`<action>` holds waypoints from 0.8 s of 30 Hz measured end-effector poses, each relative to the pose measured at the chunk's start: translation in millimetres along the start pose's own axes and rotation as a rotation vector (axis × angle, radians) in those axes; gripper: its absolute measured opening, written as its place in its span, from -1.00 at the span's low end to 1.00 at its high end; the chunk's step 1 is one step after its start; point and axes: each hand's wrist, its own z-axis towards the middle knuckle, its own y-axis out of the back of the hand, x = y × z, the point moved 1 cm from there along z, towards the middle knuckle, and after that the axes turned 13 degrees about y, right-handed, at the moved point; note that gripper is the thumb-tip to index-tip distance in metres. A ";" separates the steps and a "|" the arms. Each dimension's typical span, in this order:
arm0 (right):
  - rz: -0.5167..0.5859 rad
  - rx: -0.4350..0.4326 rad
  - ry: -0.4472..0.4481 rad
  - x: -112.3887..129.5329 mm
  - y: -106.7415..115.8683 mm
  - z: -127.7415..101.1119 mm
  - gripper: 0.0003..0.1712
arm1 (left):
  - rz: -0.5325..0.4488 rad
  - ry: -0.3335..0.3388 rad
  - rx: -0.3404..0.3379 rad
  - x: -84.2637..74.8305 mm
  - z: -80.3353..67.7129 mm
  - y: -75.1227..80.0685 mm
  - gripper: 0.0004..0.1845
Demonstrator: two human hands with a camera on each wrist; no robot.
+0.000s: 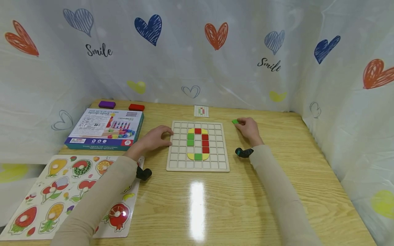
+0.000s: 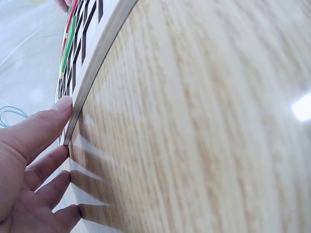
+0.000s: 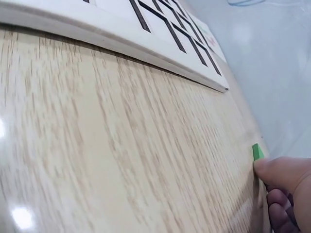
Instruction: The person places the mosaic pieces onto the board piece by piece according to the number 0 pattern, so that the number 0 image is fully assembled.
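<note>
A pale wooden grid board (image 1: 176, 166) lies flat on the table with red, green and yellow tiles set in an oval ring. One square in the ring's lower left, between green and yellow, is bare wood. My left hand (image 1: 155, 139) is at the board's left edge; in the left wrist view the thumb (image 2: 39, 126) touches the rim and the fingers spread beside it on the table. To the right of the board, my right hand (image 1: 249, 130) pinches a small green tile (image 3: 257, 151) between thumb and fingers, low over the tabletop.
Behind the board lies a small card (image 1: 201, 111) printed with a similar coloured ring. At left are a boxed bead set (image 1: 101, 128), a purple block (image 1: 107, 104), a red block (image 1: 136, 107) and a fruit puzzle board (image 1: 40, 188), partly under my left sleeve. Curtains (image 1: 184, 58) surround the table.
</note>
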 end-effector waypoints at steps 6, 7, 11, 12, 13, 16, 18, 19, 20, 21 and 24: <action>-0.031 0.046 0.018 3.7 4.6 -3.2 -0.56 | -0.011 0.000 0.001 -1.1 -0.4 0.3 -0.57; -0.038 0.056 0.020 4.9 5.1 -4.3 -0.56 | -0.012 -0.001 0.001 -1.3 -0.7 0.5 -0.57; -0.067 0.086 0.048 9.5 6.6 -10.9 -0.59 | -0.007 -0.003 0.000 -2.0 -1.2 0.9 -0.56; -0.073 0.091 0.057 10.4 6.7 -13.2 -0.59 | -0.007 -0.003 0.000 -2.3 -1.5 1.1 -0.56; -0.077 0.098 0.065 11.0 6.8 -15.5 -0.60 | -0.008 0.000 0.001 -2.6 -1.7 1.5 -0.56; -0.086 0.111 0.102 11.5 6.8 -22.8 -0.60 | -0.005 0.003 -0.001 -2.4 -1.5 1.6 -0.56; -0.071 0.115 0.122 10.6 6.7 -27.8 -0.59 | -0.004 0.006 -0.002 -2.3 -1.5 1.8 -0.56; -0.059 0.116 0.128 9.5 6.7 -30.2 -0.58 | -0.002 0.006 -0.003 -2.1 -1.2 1.6 -0.56; -0.044 0.118 0.135 8.1 6.7 -32.7 -0.58 | 0.000 0.005 -0.004 -1.8 -1.0 1.4 -0.56; -0.025 0.119 0.137 6.6 6.7 -35.2 -0.58 | 0.003 0.004 -0.004 -1.6 -0.8 1.1 -0.56; 0.030 0.125 0.132 1.2 6.2 -42.4 -0.55 | 0.009 0.004 0.001 -2.0 -1.1 0.4 -0.56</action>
